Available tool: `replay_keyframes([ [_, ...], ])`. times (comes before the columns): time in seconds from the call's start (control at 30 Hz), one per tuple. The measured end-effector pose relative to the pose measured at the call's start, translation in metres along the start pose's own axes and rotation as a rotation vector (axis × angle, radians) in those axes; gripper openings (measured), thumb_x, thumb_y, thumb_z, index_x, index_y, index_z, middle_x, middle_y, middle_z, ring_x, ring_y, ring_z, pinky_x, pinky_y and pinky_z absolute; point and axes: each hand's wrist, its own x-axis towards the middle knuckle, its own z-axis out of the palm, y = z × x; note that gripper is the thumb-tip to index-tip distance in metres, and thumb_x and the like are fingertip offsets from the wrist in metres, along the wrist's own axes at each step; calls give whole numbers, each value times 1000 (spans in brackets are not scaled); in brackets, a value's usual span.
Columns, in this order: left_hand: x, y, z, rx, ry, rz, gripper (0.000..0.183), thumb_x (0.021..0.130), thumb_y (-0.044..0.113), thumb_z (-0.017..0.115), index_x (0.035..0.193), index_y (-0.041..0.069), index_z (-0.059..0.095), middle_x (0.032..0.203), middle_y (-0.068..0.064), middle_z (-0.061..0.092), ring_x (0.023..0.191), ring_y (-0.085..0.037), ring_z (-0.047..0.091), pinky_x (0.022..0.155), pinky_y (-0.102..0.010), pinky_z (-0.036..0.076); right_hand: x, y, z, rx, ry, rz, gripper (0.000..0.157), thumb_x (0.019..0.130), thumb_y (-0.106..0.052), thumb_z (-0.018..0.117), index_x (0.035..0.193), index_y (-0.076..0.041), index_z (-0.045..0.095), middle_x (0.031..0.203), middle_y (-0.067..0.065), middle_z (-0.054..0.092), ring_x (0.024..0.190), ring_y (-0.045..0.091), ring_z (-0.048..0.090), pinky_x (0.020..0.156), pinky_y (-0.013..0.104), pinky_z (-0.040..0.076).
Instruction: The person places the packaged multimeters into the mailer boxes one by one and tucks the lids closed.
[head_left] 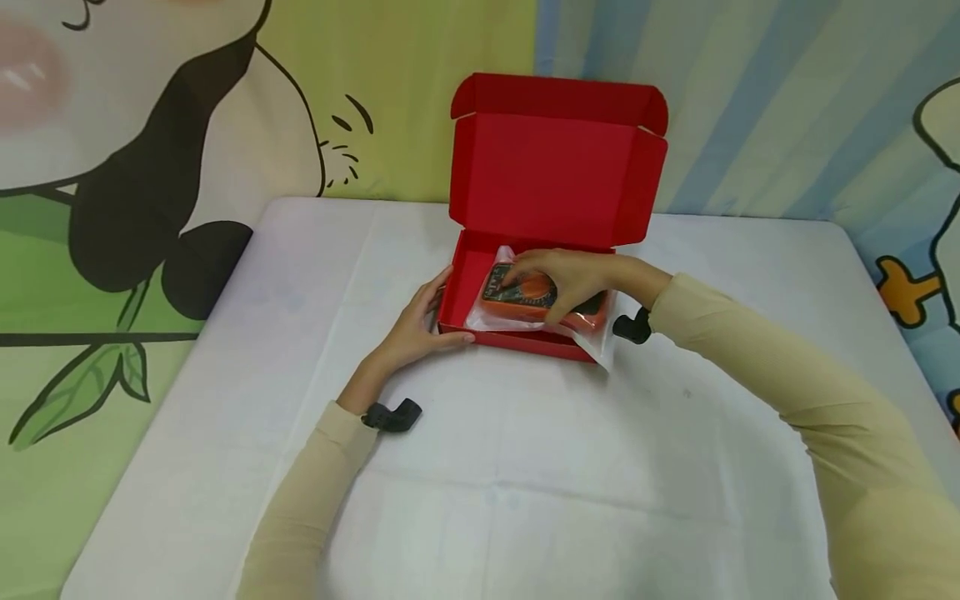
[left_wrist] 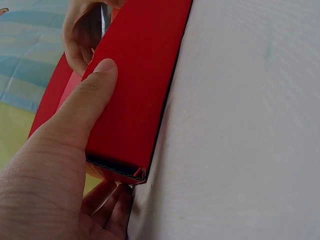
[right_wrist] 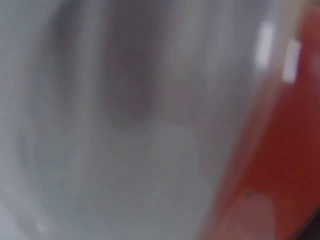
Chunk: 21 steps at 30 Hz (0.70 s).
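An orange multimeter (head_left: 536,287) with a dark face and a round dial lies in a clear plastic bag (head_left: 604,350), at the open red cardboard box (head_left: 551,175). From above, my right hand (head_left: 576,272) grips the bagged multimeter, thumb on the near side and fingers over the far side. My left hand (head_left: 411,335) holds the box by its near left corner. In the left wrist view its thumb (left_wrist: 95,95) lies on the front wall, with the other fingers round the side. Blurred plastic and orange-red fill the right wrist view, hiding the fingers there.
The box stands on a white-covered table (head_left: 525,500) near its back edge, lid raised. Behind hangs a printed cloth (head_left: 420,100) with cartoon figures. A dark wrist camera (head_left: 393,415) sits at the left cuff, another (head_left: 632,326) at the right.
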Motion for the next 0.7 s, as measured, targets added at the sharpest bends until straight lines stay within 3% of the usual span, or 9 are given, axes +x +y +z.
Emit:
replay_keyframes([
  [0.43,2,-3,2,-15,0,32,103,68,33,82,147,37,17,146,3,30,131,-17,37,109,-44,33,30,7,-2,7,-77,-96,79,68,-16,80,136,-16,41,150,11,23,135,26,23,102,47,41],
  [0.7,-1,-4,-1,2,-1,0,103,68,39,81,147,40,16,149,2,27,134,-21,35,108,-46,33,42,8,-6,11,-128,-70,77,71,-18,79,137,-22,40,152,7,18,137,24,19,104,45,39],
])
